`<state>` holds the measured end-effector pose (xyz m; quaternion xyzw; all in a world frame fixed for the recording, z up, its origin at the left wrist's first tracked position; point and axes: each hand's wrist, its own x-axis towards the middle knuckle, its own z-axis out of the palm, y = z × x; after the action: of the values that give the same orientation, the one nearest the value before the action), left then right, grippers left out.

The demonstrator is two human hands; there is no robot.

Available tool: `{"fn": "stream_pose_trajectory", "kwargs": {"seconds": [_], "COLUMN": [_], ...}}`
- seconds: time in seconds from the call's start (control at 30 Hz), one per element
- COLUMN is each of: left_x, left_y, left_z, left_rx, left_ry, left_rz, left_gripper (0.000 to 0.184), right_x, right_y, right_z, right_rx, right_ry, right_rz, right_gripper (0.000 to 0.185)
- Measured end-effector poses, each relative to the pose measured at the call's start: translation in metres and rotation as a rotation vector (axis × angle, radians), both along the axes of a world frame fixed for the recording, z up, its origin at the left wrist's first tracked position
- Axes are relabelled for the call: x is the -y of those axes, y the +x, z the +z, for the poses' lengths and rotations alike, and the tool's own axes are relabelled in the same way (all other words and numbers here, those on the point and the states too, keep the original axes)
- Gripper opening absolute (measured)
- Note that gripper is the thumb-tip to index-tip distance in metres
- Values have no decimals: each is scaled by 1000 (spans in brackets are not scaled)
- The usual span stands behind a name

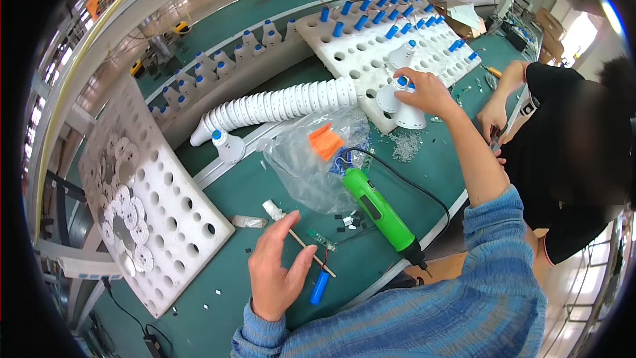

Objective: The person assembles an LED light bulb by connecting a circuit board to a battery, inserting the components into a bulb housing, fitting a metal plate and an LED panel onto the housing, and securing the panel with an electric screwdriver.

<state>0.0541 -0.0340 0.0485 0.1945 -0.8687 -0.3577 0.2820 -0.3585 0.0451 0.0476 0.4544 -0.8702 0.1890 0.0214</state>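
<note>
My right hand (424,95) reaches to the front corner of a white foam board (323,36). Its fingers close around the blue-capped top of a white cone-shaped lamp housing (387,101). Another white housing (410,119) sits right beside it, below my fingers, and a third (401,56) stands just behind. My left hand (275,268) hovers over the green table with thumb and fingers apart, holding nothing. Close to it lie a thin wooden stick (309,252), a small green circuit board (322,240) and a blue cylindrical battery (319,287).
A green electric screwdriver (376,207) with a black cord lies mid-table beside a clear plastic bag (298,166). Behind are a row of nested white housings (278,104) and one single housing (228,146). A holed board (175,215) leans left. A co-worker (570,139) works at right.
</note>
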Motion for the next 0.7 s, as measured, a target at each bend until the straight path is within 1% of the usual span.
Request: {"fn": "stream_pose_trajectory", "kwargs": {"seconds": [0.13, 0.23, 0.3, 0.33, 0.37, 0.43, 0.5, 0.53, 0.57, 0.63, 0.7], "left_x": [1, 3, 5, 6, 6, 4, 2, 0, -1, -3, -5], "left_y": [3, 8, 12, 14, 13, 12, 8, 6, 5, 7, 13], "left_z": [3, 5, 5, 6, 7, 5, 2, 3, 3, 5, 9], "left_rx": [-20, -33, -35, -50, -67, -113, -173, -189, -205, -220, -215], "left_ry": [19, 17, 28, 84, 140, 256, 370, 364, 357, 342, 328], "left_rz": [7, 17, 34, 32, 24, 1, -26, -28, -26, -18, -3], "left_gripper": [51, 51, 50, 50, 50, 50, 49, 49, 48, 48, 48], "right_x": [0, -8, -15, -15, -15, -9, -10, -9, -3, -2, 5], "right_y": [-1, -1, 0, 10, 22, 52, 70, 78, 85, 115, 138], "right_z": [2, 14, 24, 37, 42, 48, 41, 34, 22, 23, 17], "right_rx": [-34, -32, 188, 549, 862, 1221, 1510, 1655, 1844, 1899, 1987], "right_ry": [8, -114, -281, -329, -502, -795, -809, -812, -853, -696, -680], "right_rz": [7, 19, 59, 23, 78, 122, 132, 137, 80, 316, 359], "right_gripper": [41, 40, 38, 38, 38, 33, 29, 27, 26, 27, 29]}}
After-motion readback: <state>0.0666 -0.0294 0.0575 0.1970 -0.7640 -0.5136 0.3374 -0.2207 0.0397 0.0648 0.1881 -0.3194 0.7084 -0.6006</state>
